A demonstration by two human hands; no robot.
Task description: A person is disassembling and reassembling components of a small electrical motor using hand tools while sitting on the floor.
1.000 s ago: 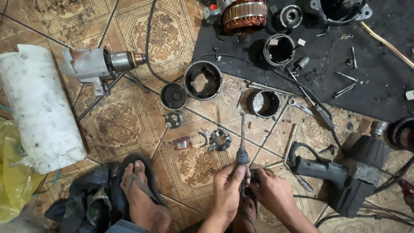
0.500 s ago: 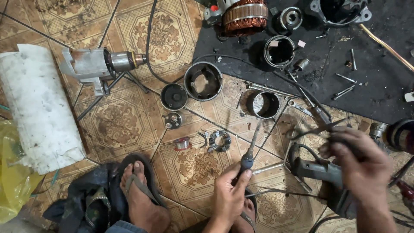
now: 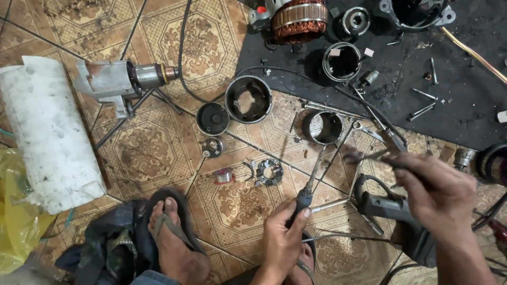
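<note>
My left hand (image 3: 282,240) grips the dark handle of a screwdriver (image 3: 305,196) whose shaft points up toward a round metal housing (image 3: 322,126) on the tiled floor. My right hand (image 3: 438,195) is raised at the right, fingers closed on a thin dark tool (image 3: 369,155) that is blurred. Below that hand lies a grey power tool body (image 3: 383,203) with a black cable. A small brush holder (image 3: 269,171) and a little red spool (image 3: 224,176) lie left of the screwdriver tip.
A black mat (image 3: 459,79) at top right carries a copper-wound armature (image 3: 298,16), a ring housing (image 3: 342,62) and loose bolts (image 3: 422,111). Also around: a cylindrical housing (image 3: 248,99), black cap (image 3: 213,118), motor end with shaft (image 3: 127,79), white roll (image 3: 47,132), yellow bag (image 3: 16,227), my sandalled foot (image 3: 174,237).
My right hand left the screwdriver by my left hand, swung up and right over the grey power tool and now holds a thin tool. The left hand stayed on the screwdriver.
</note>
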